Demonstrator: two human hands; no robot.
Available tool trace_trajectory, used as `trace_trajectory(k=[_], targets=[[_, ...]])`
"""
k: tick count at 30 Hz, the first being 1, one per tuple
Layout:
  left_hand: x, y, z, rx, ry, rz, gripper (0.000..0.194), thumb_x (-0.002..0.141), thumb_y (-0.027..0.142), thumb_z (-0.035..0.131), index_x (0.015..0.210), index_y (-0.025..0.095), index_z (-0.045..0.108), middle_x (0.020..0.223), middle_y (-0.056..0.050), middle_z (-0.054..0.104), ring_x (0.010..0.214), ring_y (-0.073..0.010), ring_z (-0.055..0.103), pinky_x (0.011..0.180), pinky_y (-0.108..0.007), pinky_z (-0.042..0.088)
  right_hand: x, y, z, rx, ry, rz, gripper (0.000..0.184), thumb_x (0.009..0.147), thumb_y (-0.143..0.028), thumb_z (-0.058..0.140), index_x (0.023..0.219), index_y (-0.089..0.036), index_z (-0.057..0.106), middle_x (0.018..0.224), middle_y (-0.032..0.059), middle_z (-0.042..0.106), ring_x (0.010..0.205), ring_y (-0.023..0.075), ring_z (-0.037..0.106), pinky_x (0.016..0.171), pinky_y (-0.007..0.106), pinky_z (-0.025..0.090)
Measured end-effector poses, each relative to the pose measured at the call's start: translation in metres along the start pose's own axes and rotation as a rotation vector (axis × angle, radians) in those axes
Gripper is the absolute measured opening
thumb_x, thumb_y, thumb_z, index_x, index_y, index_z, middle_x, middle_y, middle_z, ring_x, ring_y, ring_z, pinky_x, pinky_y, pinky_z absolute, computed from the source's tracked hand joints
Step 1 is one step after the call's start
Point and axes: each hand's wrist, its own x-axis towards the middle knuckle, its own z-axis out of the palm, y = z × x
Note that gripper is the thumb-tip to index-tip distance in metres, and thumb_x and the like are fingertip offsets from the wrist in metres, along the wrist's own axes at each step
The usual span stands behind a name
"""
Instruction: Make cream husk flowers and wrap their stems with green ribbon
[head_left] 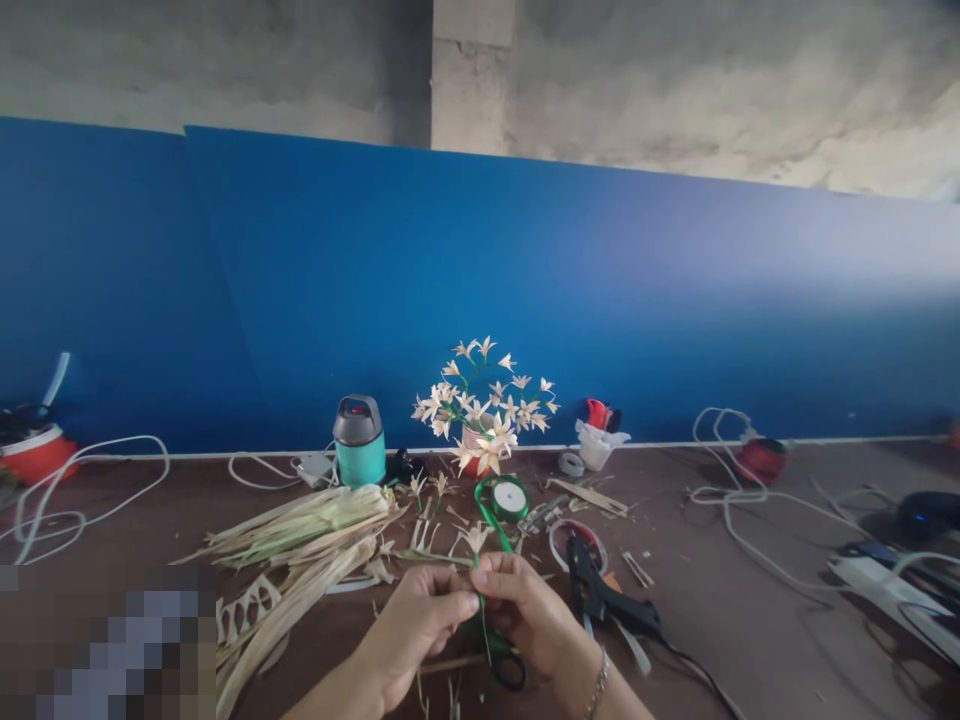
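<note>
Between my two hands stands a small pale handmade flower on a thin green stem. My left hand pinches the stem low down with thumb and forefinger. Just above, my right hand closes on the stem beneath the petals. A green ribbon runs from its spool down to behind my right fingers; whether they grip it is hidden. Below my hands lie scissors with dark handles, partly covered. Beyond them a striped pot holds a bunch of similar pale flowers.
Dried husk leaves lie in a heap at the left. A black glue gun with a trailing cord rests by my right wrist, near a roll of tape. A teal lantern-like device and white cables stand farther back, before a blue partition.
</note>
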Motion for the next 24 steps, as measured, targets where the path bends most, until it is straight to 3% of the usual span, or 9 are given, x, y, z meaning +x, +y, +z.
trace_trajectory(k=[10, 18, 20, 22, 24], targets=[[-0.005, 0.009, -0.001, 0.029, -0.102, 0.042, 0.031, 0.058, 0.036, 0.069, 0.051, 0.015, 0.048, 0.043, 0.009, 0.035, 0.04, -0.0026, 0.021, 0.043, -0.023, 0.008, -0.003, -0.002, -0.002, 0.045, -0.036, -0.007, 0.029, 0.052, -0.023, 0.079, 0.051, -0.013, 0.051, 0.043, -0.0065, 0.043, 0.04, 0.0025, 0.031, 0.04, 0.017, 0.014], [-0.003, 0.009, -0.002, 0.239, -0.01, 0.086, 0.021, 0.059, 0.026, 0.061, 0.048, 0.016, 0.047, 0.039, 0.009, 0.037, 0.039, -0.004, 0.025, 0.043, -0.022, 0.015, 0.001, 0.001, 0.0, -0.076, -0.023, -0.033, 0.028, 0.053, -0.024, 0.077, 0.054, -0.015, 0.051, 0.044, -0.0079, 0.042, 0.04, 0.0032, 0.03, 0.041, 0.018, 0.016], [-0.001, 0.007, -0.003, 0.245, 0.0, 0.097, 0.021, 0.059, 0.025, 0.06, 0.047, 0.016, 0.046, 0.039, 0.009, 0.036, 0.039, -0.0038, 0.024, 0.043, -0.021, 0.015, 0.0, -0.004, -0.001, -0.235, -0.006, -0.038, 0.028, 0.058, -0.031, 0.073, 0.054, -0.015, 0.05, 0.043, -0.0087, 0.038, 0.039, 0.0036, 0.027, 0.04, 0.019, 0.015], [0.002, 0.005, -0.004, 0.205, 0.029, 0.093, 0.022, 0.058, 0.026, 0.061, 0.047, 0.016, 0.045, 0.039, 0.009, 0.034, 0.039, -0.0035, 0.023, 0.042, -0.021, 0.014, -0.005, -0.017, -0.007, -0.531, 0.04, -0.083, 0.029, 0.068, -0.04, 0.063, 0.056, -0.016, 0.053, 0.044, -0.0079, 0.037, 0.039, 0.0052, 0.028, 0.04, 0.02, 0.018], [0.005, 0.004, -0.005, 0.154, 0.077, 0.069, 0.022, 0.057, 0.029, 0.062, 0.049, 0.017, 0.046, 0.037, 0.01, 0.032, 0.037, -0.0032, 0.021, 0.041, -0.021, 0.012, -0.017, -0.034, -0.018, -0.941, 0.17, -0.227, 0.024, 0.076, -0.036, 0.053, 0.067, -0.016, 0.061, 0.051, -0.0037, 0.048, 0.047, 0.0096, 0.041, 0.047, 0.021, 0.028]])
